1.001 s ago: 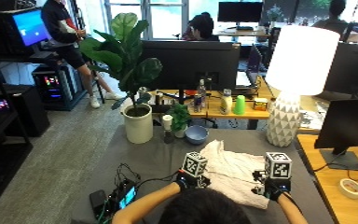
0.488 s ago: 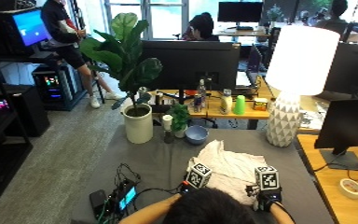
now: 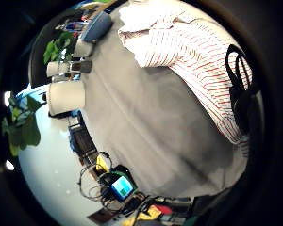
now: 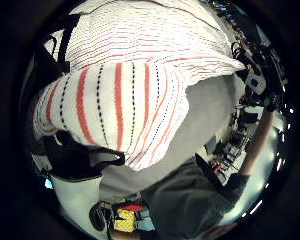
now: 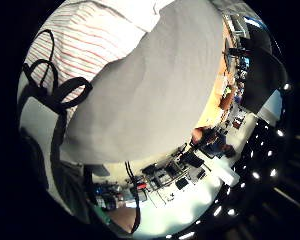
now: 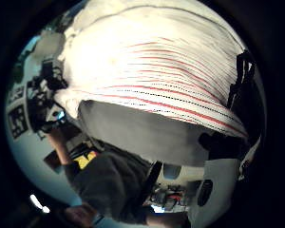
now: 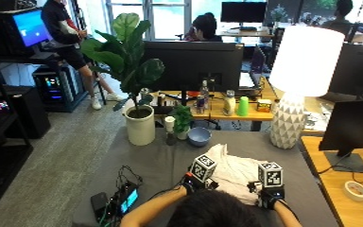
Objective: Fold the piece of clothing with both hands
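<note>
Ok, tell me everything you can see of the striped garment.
The striped garment is white cloth with thin red and dark stripes, rumpled on the grey table near the person. The left hand and right hand are at its near edge; the left lifts a fold off the table. Finger grip is hidden.

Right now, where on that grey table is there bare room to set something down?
Bare grey table lies between the white plant pot and the striped garment, and again between the garment and the white lamp. It is crowded at the far edge round the blue bowl, and at the near left corner, where a device sits among cables.
</note>
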Demonstrator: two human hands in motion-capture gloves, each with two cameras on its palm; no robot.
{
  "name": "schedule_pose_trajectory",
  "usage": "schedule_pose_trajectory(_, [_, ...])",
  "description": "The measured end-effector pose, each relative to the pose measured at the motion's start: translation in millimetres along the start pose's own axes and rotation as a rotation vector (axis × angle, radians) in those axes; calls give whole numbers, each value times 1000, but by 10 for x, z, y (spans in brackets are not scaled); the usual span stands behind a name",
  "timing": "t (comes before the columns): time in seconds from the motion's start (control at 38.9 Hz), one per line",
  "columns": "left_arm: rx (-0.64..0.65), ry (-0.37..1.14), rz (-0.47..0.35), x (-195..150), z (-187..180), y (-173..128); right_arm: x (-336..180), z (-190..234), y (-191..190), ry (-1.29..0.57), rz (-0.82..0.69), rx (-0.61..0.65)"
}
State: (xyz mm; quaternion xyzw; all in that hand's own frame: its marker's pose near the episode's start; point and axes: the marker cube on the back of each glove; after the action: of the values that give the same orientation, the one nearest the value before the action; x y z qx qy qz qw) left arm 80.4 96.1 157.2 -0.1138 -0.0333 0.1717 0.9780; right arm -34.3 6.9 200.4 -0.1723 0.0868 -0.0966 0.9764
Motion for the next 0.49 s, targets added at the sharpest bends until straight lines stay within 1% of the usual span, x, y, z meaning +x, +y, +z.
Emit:
schedule_pose_trajectory(0.05, [-109,42,28,-26,-31,41,-8,-103,77,-12,-16,-27])
schedule_pose_trajectory(0.1, [-209,93,63,29,-201,208,-12,-217,147,-24,-29,-62])
schedule_pose_trajectory(0.13, [-245,109,77,27,-281,243,-10,-289,177,-28,-32,-79])
schedule_pose_trajectory(0.15, [-264,114,88,-16,-335,212,-5,-375,204,-31,-31,-94])
schedule_pose_trajectory(0.21, [-248,90,90,-178,-426,31,8,-590,259,-30,-22,-111])
schedule_pose_trajectory(0.28, [-159,47,25,-422,-694,-240,46,-977,281,-17,9,-77])
schedule_pose_trajectory(0.39, [-72,34,-85,-703,-1018,-579,152,-1377,139,-32,75,-6])
schedule_pose_trajectory(0.44, [-53,37,-137,-766,-1187,-653,217,-1520,35,-45,129,18])
schedule_pose_trajectory(0.49, [-52,39,-196,-752,-1374,-605,279,-1611,-70,-55,215,3])
